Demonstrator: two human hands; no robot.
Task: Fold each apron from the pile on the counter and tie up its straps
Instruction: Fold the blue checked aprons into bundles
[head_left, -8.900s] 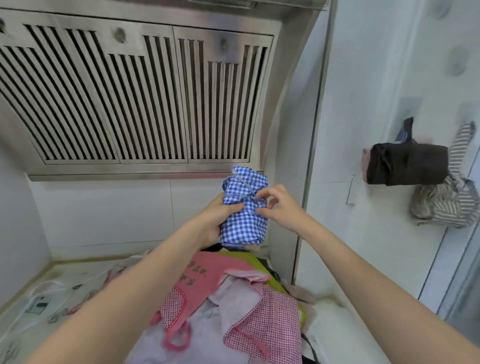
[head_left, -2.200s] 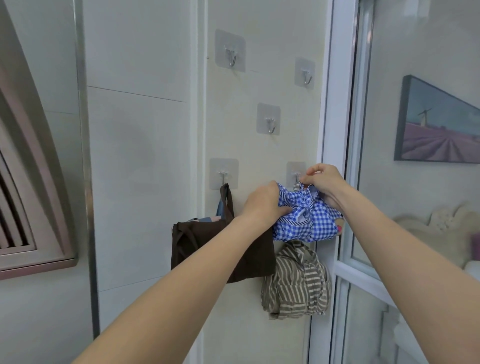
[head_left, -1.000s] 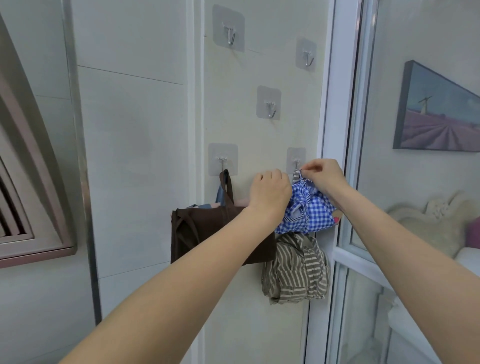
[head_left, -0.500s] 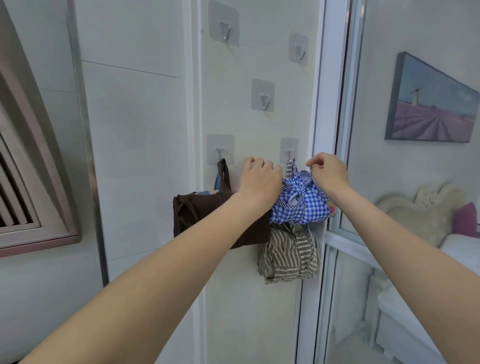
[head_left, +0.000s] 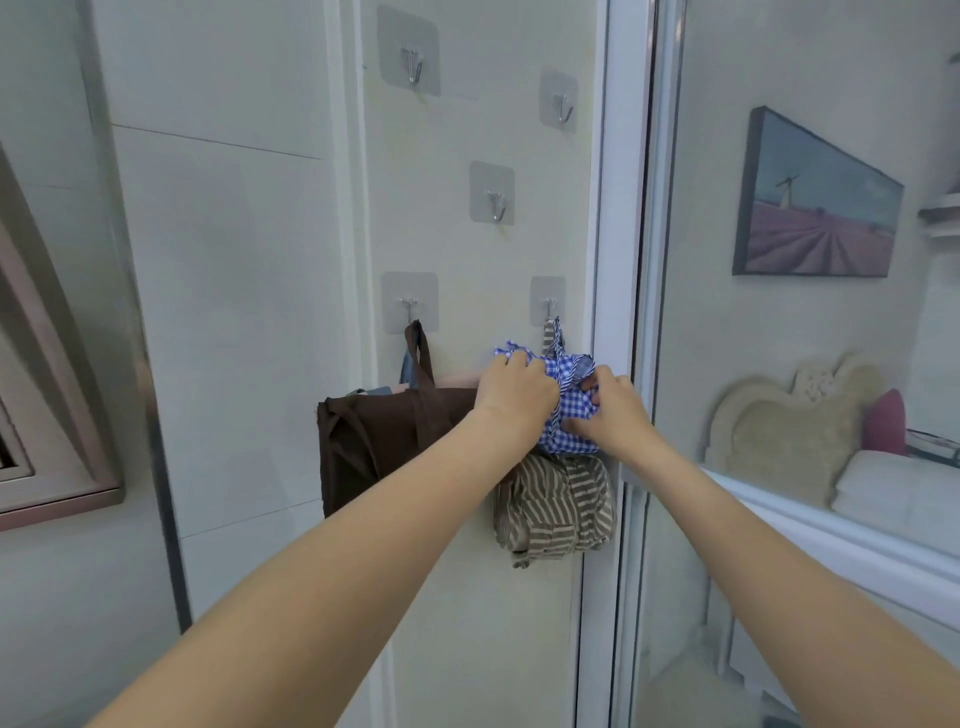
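With its strap now looped over the hook (head_left: 548, 307) above my hands, the blue gingham apron (head_left: 566, 415) hangs between my left hand (head_left: 514, 388) and right hand (head_left: 609, 410), both gripping it, so this bundle is nearly stowed.

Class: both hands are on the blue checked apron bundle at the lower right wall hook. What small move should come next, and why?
Probably release: the blue checked bundle already hangs by its strap from the lower right hook, above the striped bundle. Ease the left hand and right hand off gently.
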